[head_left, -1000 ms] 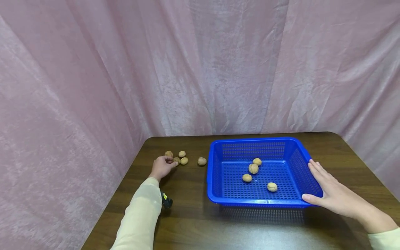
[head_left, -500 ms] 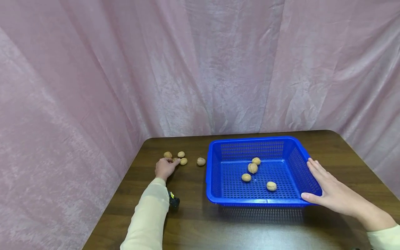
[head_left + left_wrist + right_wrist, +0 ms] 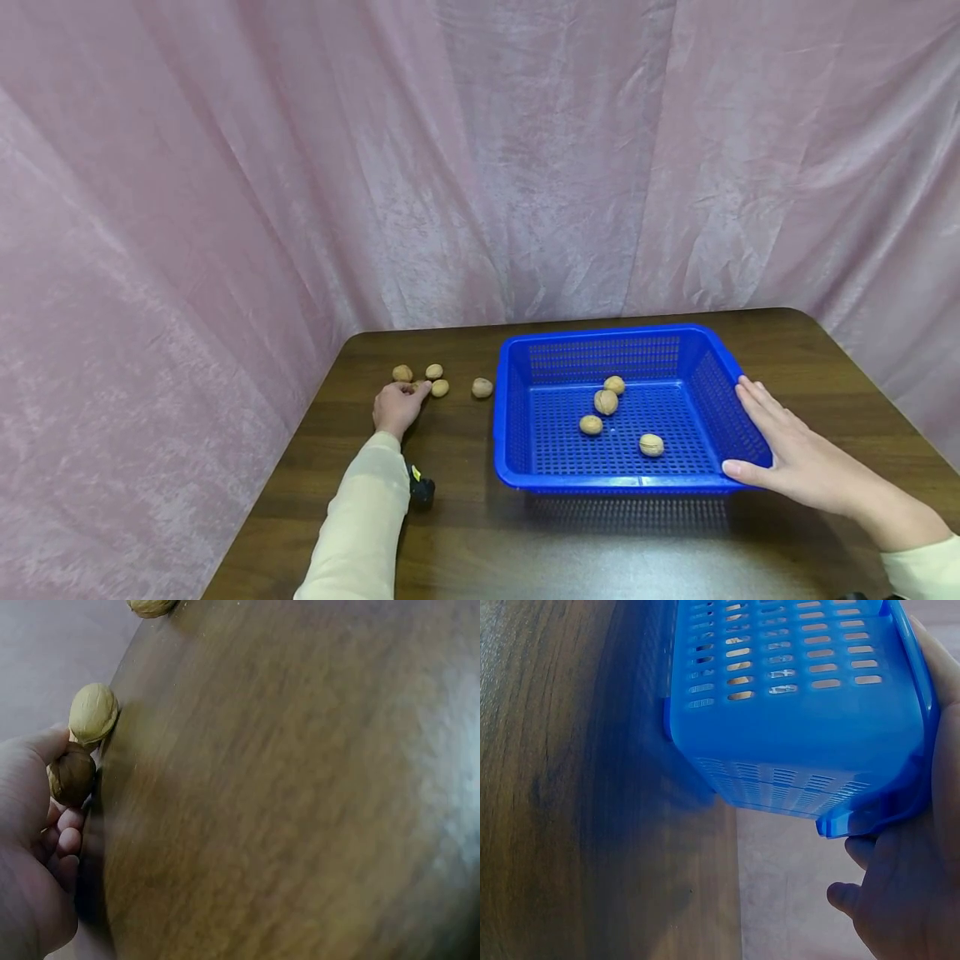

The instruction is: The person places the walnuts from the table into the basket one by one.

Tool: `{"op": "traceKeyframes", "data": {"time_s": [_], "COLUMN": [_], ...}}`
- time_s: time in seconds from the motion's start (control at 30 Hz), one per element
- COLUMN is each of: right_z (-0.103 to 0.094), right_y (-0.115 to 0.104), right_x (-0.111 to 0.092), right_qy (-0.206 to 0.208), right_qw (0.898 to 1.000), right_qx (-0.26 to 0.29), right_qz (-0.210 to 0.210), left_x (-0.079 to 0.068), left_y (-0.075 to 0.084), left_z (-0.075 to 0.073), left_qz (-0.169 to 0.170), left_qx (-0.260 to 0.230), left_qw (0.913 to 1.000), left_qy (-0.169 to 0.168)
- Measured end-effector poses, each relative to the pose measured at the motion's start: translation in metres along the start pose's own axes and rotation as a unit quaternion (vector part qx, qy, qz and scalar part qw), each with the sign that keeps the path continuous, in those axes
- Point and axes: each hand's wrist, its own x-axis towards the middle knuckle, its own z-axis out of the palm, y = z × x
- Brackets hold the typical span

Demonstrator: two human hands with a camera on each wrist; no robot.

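My left hand (image 3: 396,410) reaches to a small cluster of walnuts at the back left of the table. In the left wrist view, its thumb and fingers pinch a darker walnut (image 3: 71,776), mostly covered by the hand in the head view. A paler walnut (image 3: 94,712) sits right beside the thumb tip. My right hand (image 3: 802,462) rests on the near right corner of a blue plastic basket (image 3: 637,482), thumb on the front rim and straight fingers along the side rim. Several walnuts (image 3: 606,402) lie inside the basket on its slotted floor.
One walnut (image 3: 482,387) lies between the cluster and the basket's left wall. Another walnut (image 3: 402,373) is just behind the left hand. The brown wooden table (image 3: 457,533) ends at the back against a pink curtain (image 3: 480,167). A black device (image 3: 422,492) hangs under the left wrist.
My left hand has shifted slightly right and closed its fingers on a walnut in the cluster. The right hand keeps its place on the basket.
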Motion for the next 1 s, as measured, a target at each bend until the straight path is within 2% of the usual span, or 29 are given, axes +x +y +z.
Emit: {"op": "traceKeyframes", "data": {"time_s": [0.27,0.63,1.0], "right_z": [0.002,0.001,-0.001], "right_y": [-0.001,-0.003,-0.002], "right_x": [-0.001,0.0,0.0], "right_qy": [-0.001,0.007,0.006], "right_qw": [1.0,1.0,1.0], "right_qx": [0.006,-0.008,-0.01], "right_qz": [0.003,-0.006,-0.012], "left_x": [-0.004,-0.005,-0.02], "left_y": [-0.007,-0.022,-0.002], "left_z": [-0.006,-0.021,-0.048], "left_qz": [0.008,0.055,0.087], "left_qx": [-0.007,-0.038,-0.075], "left_qw": [0.9999,0.9977,0.9933], "left_qy": [-0.013,-0.013,-0.012]}}
